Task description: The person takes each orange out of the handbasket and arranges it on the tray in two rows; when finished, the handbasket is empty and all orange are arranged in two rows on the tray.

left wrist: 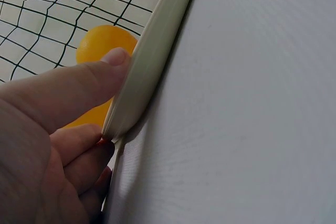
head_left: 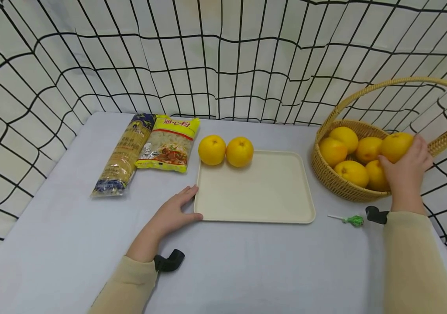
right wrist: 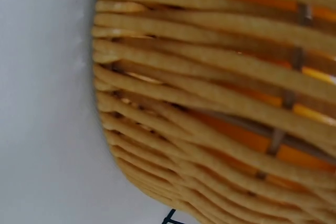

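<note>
At the right, my right hand [head_left: 409, 168] grips an orange [head_left: 396, 146] at the top of a wicker basket [head_left: 335, 185] with a tall handle. Several more oranges [head_left: 351, 173] lie in that basket. Only its weave [right wrist: 173, 77] fills the right wrist view, so the hand is hidden there. My left hand [head_left: 174, 209] touches the near left corner of a cream tray [head_left: 255, 192], thumb and fingers spread and fairly straight along the rim [left wrist: 149, 61]. Two oranges, a left one [head_left: 212, 150] and a right one [head_left: 240, 151], sit side by side at the tray's far left corner.
Left of the tray lie a yellow food packet [head_left: 168, 146] and a long pack of noodles [head_left: 123, 157]. A green-wrapped lollipop [head_left: 354, 221] rests before the basket. Black wire mesh [head_left: 227, 69] surrounds the white-covered table [head_left: 247, 270].
</note>
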Demonstrator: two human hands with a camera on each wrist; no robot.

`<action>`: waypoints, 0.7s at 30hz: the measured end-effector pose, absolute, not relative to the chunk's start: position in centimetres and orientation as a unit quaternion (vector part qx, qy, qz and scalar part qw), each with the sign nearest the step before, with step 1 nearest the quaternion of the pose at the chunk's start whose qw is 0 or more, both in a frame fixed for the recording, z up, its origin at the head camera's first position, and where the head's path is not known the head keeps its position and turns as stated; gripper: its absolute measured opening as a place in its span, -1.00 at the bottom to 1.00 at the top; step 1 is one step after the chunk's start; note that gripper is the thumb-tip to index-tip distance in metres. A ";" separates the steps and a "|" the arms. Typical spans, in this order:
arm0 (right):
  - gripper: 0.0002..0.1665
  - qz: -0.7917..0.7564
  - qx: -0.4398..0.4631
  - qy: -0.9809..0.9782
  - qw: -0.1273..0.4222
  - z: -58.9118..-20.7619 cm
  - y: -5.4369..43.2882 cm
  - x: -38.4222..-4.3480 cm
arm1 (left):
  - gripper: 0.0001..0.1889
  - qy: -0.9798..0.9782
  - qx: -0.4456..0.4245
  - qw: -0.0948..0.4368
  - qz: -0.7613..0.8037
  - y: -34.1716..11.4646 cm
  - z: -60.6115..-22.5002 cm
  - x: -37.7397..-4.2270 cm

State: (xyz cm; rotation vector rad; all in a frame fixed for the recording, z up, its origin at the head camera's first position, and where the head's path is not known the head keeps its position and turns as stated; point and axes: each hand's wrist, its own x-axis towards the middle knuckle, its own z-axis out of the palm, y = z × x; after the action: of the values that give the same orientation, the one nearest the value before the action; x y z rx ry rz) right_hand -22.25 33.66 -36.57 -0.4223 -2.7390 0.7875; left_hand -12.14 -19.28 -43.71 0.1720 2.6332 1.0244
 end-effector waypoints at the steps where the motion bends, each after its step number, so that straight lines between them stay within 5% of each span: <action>1: 0.04 0.272 -0.147 -0.942 0.130 -36.6 33.6 -22.3 | -0.12 0.919 0.059 0.156 0.357 -19.3 -43.7 -12.1; 21: -0.13 0.268 -0.213 -0.929 0.142 -36.9 33.1 -22.9 | -0.13 0.921 0.063 0.148 0.354 -19.3 -43.5 -12.0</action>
State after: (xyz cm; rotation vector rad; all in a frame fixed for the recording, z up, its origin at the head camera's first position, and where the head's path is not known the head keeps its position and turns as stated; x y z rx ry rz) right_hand -22.92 33.09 -36.92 -0.6160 -2.6798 0.7730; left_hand -11.95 -19.30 -43.51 0.1824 2.6488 1.0183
